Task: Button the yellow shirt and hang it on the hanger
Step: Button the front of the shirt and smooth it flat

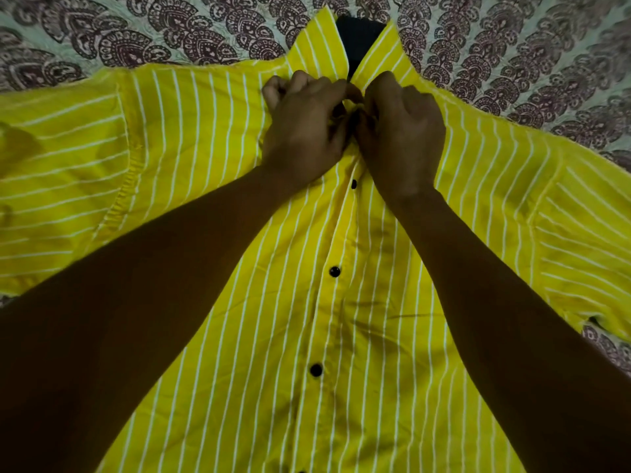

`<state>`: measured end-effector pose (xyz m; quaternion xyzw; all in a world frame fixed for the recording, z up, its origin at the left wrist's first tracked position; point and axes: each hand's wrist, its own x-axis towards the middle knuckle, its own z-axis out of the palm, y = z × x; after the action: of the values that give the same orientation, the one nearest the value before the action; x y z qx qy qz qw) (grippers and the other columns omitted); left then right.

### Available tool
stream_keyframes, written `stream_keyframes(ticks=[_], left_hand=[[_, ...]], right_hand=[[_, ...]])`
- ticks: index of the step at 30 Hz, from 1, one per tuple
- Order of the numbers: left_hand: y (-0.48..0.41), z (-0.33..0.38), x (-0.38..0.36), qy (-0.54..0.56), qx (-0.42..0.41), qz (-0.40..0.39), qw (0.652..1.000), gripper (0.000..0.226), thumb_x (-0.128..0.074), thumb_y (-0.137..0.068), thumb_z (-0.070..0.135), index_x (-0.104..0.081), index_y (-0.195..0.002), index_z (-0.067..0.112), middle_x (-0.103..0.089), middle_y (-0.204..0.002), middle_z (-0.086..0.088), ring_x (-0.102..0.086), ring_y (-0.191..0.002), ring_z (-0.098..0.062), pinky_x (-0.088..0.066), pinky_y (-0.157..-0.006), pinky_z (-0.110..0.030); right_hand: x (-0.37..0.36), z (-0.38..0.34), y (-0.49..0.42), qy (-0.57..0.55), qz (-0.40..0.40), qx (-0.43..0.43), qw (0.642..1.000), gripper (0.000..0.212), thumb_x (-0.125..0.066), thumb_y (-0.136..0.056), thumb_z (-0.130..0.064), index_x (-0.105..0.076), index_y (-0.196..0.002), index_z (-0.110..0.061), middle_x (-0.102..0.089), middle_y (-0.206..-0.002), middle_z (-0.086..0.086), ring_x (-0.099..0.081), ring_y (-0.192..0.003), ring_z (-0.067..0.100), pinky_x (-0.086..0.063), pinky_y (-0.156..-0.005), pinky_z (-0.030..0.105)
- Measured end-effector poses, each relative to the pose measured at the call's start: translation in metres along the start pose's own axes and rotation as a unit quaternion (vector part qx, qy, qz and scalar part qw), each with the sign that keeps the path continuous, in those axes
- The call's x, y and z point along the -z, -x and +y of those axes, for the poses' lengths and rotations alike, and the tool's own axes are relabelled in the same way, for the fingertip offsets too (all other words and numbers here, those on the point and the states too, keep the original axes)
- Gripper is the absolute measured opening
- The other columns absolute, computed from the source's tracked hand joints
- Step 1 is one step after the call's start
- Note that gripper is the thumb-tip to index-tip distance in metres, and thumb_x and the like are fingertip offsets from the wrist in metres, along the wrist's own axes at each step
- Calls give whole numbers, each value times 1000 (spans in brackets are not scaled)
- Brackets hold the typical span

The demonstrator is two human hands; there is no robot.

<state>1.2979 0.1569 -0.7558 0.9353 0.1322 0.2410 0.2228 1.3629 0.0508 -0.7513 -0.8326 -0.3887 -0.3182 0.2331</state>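
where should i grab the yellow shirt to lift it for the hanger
Probably pinch both shoulder edges beside the collar, coming from above. The yellow shirt lies flat, front up, sleeves spread, so it would hang straight from there.

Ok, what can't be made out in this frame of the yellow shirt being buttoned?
1. Head view, button just below the collar: hidden by the curled fingers of the left hand and right hand, which grip the yellow white-striped shirt; whether it is fastened is unclear.
2. Head view, dark shape inside the collar: too dim to identify.
3. Head view, shirt hem: cut off by the bottom edge.
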Motion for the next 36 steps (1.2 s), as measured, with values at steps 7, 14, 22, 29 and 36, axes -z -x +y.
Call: stream_keyframes(ticks=[7,14,22,29,36], left_hand=[[0,-1,1,-42,-21,-41,998,27,-43,-84,29,-64,-97,19,-62,-95,-7,-52,-99,-33,-20,-86,-41],[-3,0,-5,-32,44,-47,997,23,-47,-88,38,-66,-99,31,-62,-105,6,-47,-110,-23,-16,-95,-41],[-12,3,-3,8,124,-21,992,31,-46,-76,22,-67,-96,33,-55,-124,16,-44,-119,-10,-11,-86,-27],[-41,-2,8,-69,77,-137,985,45,-68,-76,41,-55,-113,18,-62,-112,-7,-55,-108,-27,-39,-90,-41],[-57,11,2,-1,53,-98,994,11,-60,-77,13,-55,-84,19,-63,-97,-8,-59,-89,-23,-43,-73,-35]], right_hand=[[-5,9,6,-54,-4,63,997,30,-63,-73,-2,-39,-80,-17,-55,-59,7,-40,-63,17,-34,-52,32],[23,8,18,-341,-111,-267,895,18,-56,-82,-6,-45,-92,-16,-70,-81,-7,-67,-67,9,-50,-62,24],[18,5,22,-321,-201,-221,898,22,-47,-75,-15,-60,-91,-22,-71,-84,-10,-65,-74,11,-49,-65,31],[16,6,27,-231,-225,-113,940,34,-45,-76,-30,-74,-94,-28,-63,-97,-1,-56,-93,20,-44,-66,30],[18,5,28,-197,-205,-63,956,37,-57,-82,-38,-67,-110,-18,-63,-104,5,-56,-92,25,-45,-72,31]])
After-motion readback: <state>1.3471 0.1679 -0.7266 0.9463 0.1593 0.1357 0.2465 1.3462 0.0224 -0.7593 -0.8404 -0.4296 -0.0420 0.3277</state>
